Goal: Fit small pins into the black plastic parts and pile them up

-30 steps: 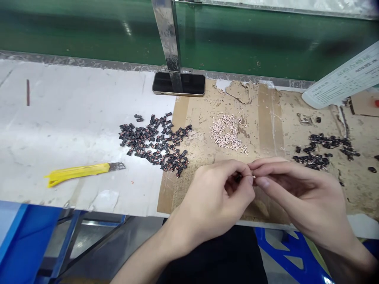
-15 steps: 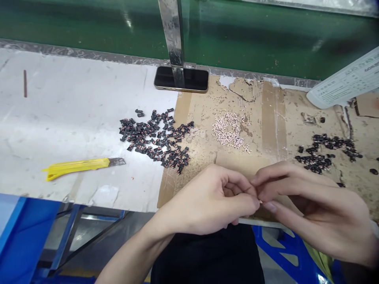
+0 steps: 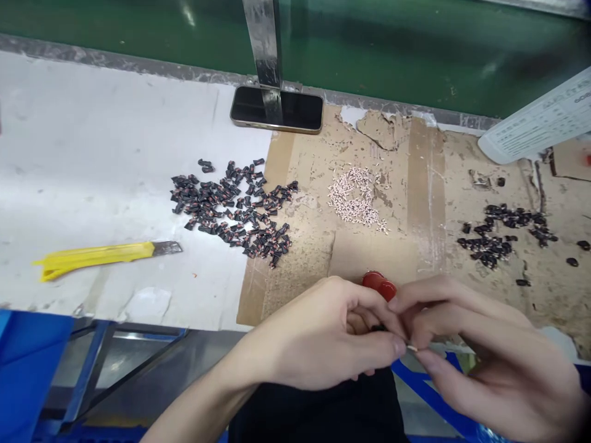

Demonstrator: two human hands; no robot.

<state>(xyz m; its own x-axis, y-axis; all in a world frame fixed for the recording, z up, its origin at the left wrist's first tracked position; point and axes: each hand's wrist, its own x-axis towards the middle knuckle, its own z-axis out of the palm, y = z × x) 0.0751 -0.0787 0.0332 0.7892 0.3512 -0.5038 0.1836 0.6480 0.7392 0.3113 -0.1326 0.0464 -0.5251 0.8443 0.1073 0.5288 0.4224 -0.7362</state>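
Observation:
My left hand (image 3: 332, 335) is closed at the table's front edge, and a bit of a small black part (image 3: 379, 328) shows between its fingers. My right hand (image 3: 471, 344) pinches a tiny pale piece (image 3: 412, 348) between thumb and fingers, right at my left fingertips. Just behind the hands lies a red object (image 3: 379, 284), partly covered by them. Farther back on the cardboard is a pile of tiny pinkish pieces (image 3: 353, 197). Small black parts with copper-coloured bits (image 3: 207, 200) are heaped to the left, and shiny black pieces (image 3: 494, 237) lie to the right.
A yellow utility knife (image 3: 96, 255) with its blade out lies on the white surface (image 3: 92, 154). A phone (image 3: 277, 109) rests by the metal post (image 3: 262, 43) at the back. At the right back is a white container (image 3: 535, 117). A blue stool (image 3: 431, 394) stands below.
The view has shifted, and both hands sit slightly lower. The red object behind them and the black part in my left hand now show. The pale piece between the fingertips is more visible.

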